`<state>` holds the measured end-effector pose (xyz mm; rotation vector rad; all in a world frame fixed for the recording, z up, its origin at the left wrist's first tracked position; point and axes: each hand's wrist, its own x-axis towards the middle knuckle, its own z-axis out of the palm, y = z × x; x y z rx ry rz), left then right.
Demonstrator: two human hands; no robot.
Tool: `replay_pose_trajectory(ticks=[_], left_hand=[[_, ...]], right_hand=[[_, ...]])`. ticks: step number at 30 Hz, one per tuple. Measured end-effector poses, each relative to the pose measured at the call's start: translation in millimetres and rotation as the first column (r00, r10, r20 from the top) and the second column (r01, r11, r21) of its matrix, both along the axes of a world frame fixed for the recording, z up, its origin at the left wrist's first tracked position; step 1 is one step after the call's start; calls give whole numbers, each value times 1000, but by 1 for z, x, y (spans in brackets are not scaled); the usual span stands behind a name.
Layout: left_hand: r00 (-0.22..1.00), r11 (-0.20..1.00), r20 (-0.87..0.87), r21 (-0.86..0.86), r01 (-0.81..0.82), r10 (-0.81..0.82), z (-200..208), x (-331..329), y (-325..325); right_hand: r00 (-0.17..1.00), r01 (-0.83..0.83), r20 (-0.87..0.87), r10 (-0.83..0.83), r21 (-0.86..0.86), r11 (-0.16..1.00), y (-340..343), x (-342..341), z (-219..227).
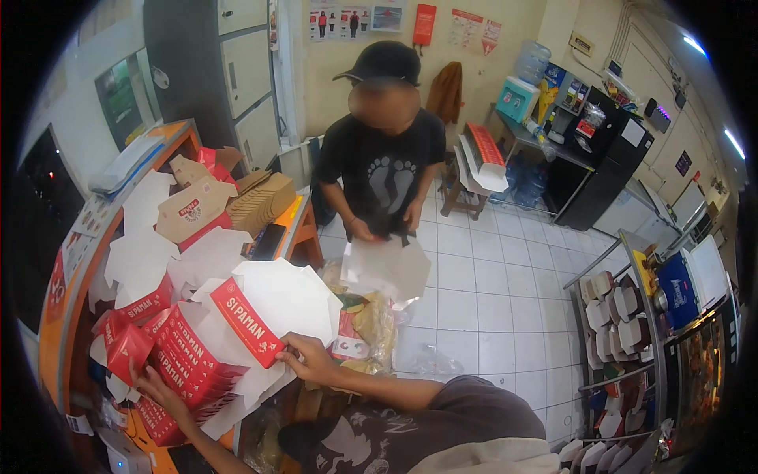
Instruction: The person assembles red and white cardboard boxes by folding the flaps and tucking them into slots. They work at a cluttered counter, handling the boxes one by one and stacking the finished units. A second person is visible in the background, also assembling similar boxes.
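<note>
A folded red-and-white food carton [246, 322], its white lid flap [288, 296] spread out, lies on top of a stack of red cartons [193, 363]. My right hand [306, 359] pinches the carton's near right corner between thumb and fingers. Lower left, my left hand [162, 393] has its fingers stretched out along the left side of the stack. Its fingertips are by a smaller red carton [126, 345]; whether they press on it I cannot tell. Across from me a person in a black shirt [387, 158] holds a white carton sheet [387, 268].
More open white cartons [142, 257] and brown cardboard boxes [264, 204] pile up on the orange-edged counter [67, 304]. Plastic-wrapped bundles [369, 328] sit on the tiled floor [505, 316]. A stool [466, 193] carries red cartons. At right, a metal rack [632, 379] holds folded boxes.
</note>
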<state>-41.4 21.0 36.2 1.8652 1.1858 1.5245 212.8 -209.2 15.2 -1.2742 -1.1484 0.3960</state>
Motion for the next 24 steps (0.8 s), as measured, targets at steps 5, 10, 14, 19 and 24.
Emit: replay_pose_trajectory(ticks=[5,10,14,19,24], left_hand=[[877,972,420,-124,-199,233,40,20,-17],[907,921,260,121,-371,331,13,-20,25],[790,919,565,132,-371,238,59,0,18],[794,732,227,309,-608,564,60,-13,80],[667,687,-252,492,-535,701,44,-67,192]], right_hand=[[1000,5,25,-5,-13,1000,2,4,-2],[999,30,26,-29,-33,999,6,5,-7],[1000,-2,8,3,-32,999,7,5,-8],[999,37,40,-36,-40,999,5,7,-8],[999,23,45,-24,18,1000,6,11,-6]])
